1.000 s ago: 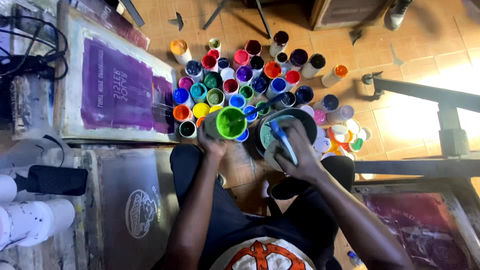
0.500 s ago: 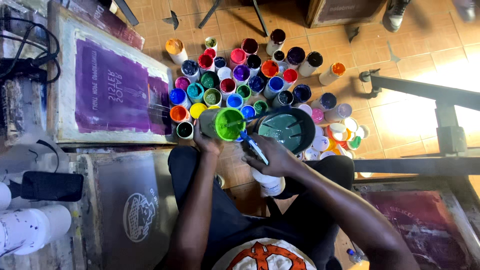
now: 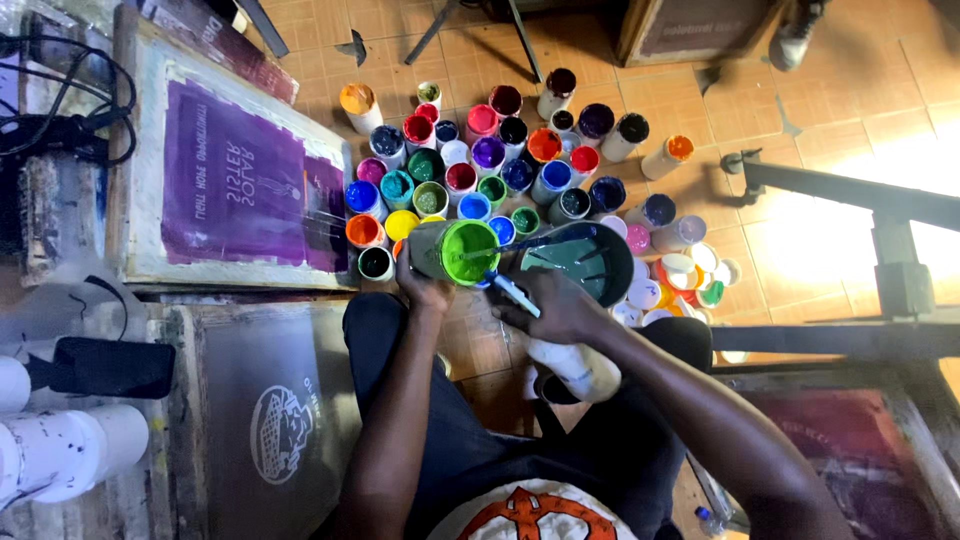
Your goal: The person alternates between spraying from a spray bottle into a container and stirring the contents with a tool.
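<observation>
From left to right: my left hand (image 3: 425,288) is closed round the green paint jar (image 3: 458,252), tipped toward me so its mouth faces the stick (image 3: 513,293), which my right hand (image 3: 560,310) pinches, tip at the jar's rim; dark bowl (image 3: 580,262) just beside. Vs 0.5 s ago the stick has come nearer the jar.

Green paint jar (image 3: 462,252) in left hand (image 3: 428,287)
</observation>
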